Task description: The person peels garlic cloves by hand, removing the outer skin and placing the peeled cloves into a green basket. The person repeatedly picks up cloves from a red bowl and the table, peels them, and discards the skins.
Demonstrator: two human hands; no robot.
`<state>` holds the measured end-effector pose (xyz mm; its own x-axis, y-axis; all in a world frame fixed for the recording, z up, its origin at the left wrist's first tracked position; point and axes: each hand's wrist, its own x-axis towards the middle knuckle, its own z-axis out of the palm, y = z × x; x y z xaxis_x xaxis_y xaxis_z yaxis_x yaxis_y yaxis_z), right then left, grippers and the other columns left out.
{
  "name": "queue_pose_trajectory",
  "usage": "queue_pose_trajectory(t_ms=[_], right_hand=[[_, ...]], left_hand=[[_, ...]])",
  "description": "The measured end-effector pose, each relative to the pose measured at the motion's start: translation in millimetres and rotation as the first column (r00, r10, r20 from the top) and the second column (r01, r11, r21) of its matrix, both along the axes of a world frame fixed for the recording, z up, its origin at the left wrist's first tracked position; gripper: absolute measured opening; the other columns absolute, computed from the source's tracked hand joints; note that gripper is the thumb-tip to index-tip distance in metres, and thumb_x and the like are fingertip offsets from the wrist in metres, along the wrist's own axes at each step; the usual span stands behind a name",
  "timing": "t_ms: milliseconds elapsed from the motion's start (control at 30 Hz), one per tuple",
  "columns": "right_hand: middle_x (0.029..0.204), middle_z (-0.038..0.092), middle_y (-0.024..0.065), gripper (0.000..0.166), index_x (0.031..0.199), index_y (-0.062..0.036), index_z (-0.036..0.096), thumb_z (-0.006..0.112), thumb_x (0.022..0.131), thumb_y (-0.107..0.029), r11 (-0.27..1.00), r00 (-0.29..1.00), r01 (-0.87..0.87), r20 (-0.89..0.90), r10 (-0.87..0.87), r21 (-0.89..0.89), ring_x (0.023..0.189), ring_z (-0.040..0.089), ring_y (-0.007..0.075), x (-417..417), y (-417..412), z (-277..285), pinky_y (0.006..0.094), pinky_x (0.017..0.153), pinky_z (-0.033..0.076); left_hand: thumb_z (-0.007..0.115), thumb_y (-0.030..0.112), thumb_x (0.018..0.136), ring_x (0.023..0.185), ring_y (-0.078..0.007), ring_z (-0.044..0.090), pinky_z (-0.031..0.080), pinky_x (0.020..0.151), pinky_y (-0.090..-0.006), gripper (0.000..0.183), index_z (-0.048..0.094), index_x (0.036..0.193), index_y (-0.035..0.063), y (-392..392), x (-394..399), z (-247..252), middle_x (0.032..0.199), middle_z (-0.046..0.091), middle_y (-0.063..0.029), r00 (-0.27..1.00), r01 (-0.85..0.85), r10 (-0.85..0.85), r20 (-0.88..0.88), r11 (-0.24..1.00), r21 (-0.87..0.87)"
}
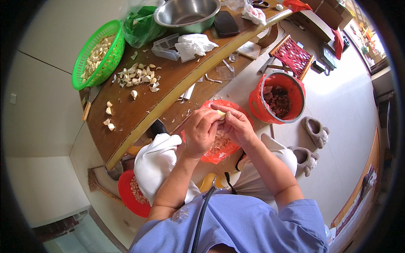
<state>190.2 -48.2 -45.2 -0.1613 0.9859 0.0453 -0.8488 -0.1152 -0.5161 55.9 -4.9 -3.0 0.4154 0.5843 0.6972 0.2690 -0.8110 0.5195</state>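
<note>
A pale garlic clove (221,114) is held between the fingertips of my left hand (201,128) and my right hand (238,123). Both hands are over a red plastic bag (246,114) with pale skins and bits inside, at the middle of the view. Loose garlic cloves (136,76) lie in a heap on the wooden table (126,109), with several more near its left end. Many cloves fill a green plastic basket (118,47) at the table's far left. A wooden-handled knife (86,110) sticks out over the left edge.
A steel basin (186,30), white tissue (194,46), a clear plastic box (166,47) and a dark phone-like case (226,23) stand along the table. To the right is a red-lined bin (300,95) beside grey slippers (316,131). A red bowl (126,196) of small pale pieces sits at lower left.
</note>
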Motion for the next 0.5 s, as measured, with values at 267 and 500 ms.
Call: queue_pose_trajectory(t_ms=[267, 500], right_hand=[[0.104, 0.059, 0.0097, 0.042, 0.125, 0.0041, 0.043, 0.05, 0.091, -0.019, 0.997, 0.99, -0.028, -0.141, 0.018, -0.068, 0.09, 0.059, 0.0149, 1.8, -2.4, 6.5, 0.0281, 0.08, 0.049], [0.105, 0.059, 0.0094, 0.042, 0.123, 0.0029, 0.045, 0.055, 0.088, -0.017, 0.998, 0.996, 0.011, -0.085, -0.016, -0.057, 0.089, 0.06, 0.0152, 6.3, -1.1, -3.7, 0.028, 0.077, 0.05]], left_hand=[[0.064, -0.007, 0.068, 0.084, -0.0262, 0.057, 0.048, 0.073, -0.0351, 0.02, 0.055, 0.082, 0.0051, -3.4, 3.7, -6.1, 0.089, 0.058, -0.0079, 1.0, 0.02, -0.02, 0.023, 1.0, -0.021], [0.062, -0.007, 0.071, 0.086, -0.0264, 0.056, 0.047, 0.074, -0.0347, 0.019, 0.055, 0.084, 0.0053, -3.7, 5.8, -3.3, 0.089, 0.055, -0.0085, 0.999, 0.025, -0.026, -0.018, 0.995, -0.094]])
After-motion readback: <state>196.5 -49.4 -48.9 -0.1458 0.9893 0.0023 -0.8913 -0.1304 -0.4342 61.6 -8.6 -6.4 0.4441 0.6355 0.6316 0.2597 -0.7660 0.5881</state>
